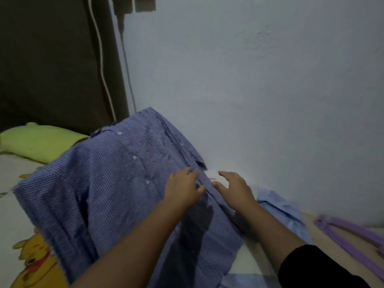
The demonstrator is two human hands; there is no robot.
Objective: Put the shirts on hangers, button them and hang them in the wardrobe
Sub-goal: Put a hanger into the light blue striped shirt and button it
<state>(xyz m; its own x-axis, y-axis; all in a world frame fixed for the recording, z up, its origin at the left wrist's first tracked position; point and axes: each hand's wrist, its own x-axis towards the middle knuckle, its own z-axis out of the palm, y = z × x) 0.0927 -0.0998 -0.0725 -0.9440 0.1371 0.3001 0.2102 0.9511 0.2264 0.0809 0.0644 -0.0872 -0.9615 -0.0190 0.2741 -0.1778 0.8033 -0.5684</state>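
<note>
A blue checked shirt (116, 183) lies spread on the bed, its collar end raised against the wall, white buttons showing along its front. My left hand (182, 189) rests flat on the shirt near its right edge, fingers straight. My right hand (233, 189) sits just beside it at the shirt's edge, fingers loosely spread; whether it touches the cloth I cannot tell. A light blue shirt (280, 213) lies crumpled to the right by the wall. Purple hangers (351, 238) lie on the bed at the far right.
A green pillow (35, 140) lies at the back left. The bedsheet (18, 221) carries a yellow cartoon bear print. A pale wall (249, 80) rises right behind the shirt, with a dark panel (47, 59) and hanging cables (104, 69) at the upper left.
</note>
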